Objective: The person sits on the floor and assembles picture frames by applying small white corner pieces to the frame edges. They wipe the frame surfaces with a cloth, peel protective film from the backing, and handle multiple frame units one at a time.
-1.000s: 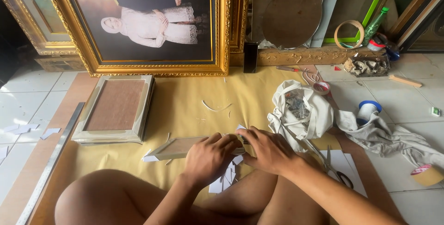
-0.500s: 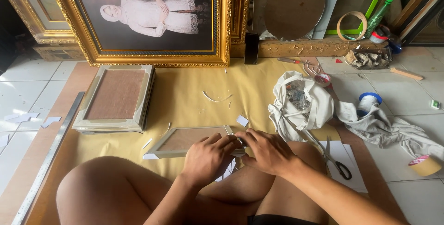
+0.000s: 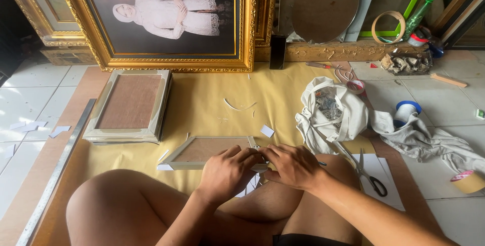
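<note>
A small silver picture frame (image 3: 202,151) lies face down on the yellow-brown paper sheet (image 3: 212,99), its brown backing board up. My left hand (image 3: 227,173) rests on the frame's near right corner with fingers curled over the edge. My right hand (image 3: 290,166) presses against the same corner from the right, fingertips meeting the left hand's. Small white paper scraps (image 3: 250,183) lie under my hands. My bare knees are in the foreground.
A stack of silver frames (image 3: 130,105) lies back left. A large gold-framed portrait (image 3: 172,21) leans at the back. A white cloth bag (image 3: 331,112), scissors (image 3: 369,173), a long metal ruler (image 3: 55,167), tape rolls (image 3: 467,181) and a blue-rimmed spool (image 3: 406,110) lie around.
The view has tilted down slightly, so the small frame now shows fuller. Both hands stay on the frame's near right corner with only small finger movement.
</note>
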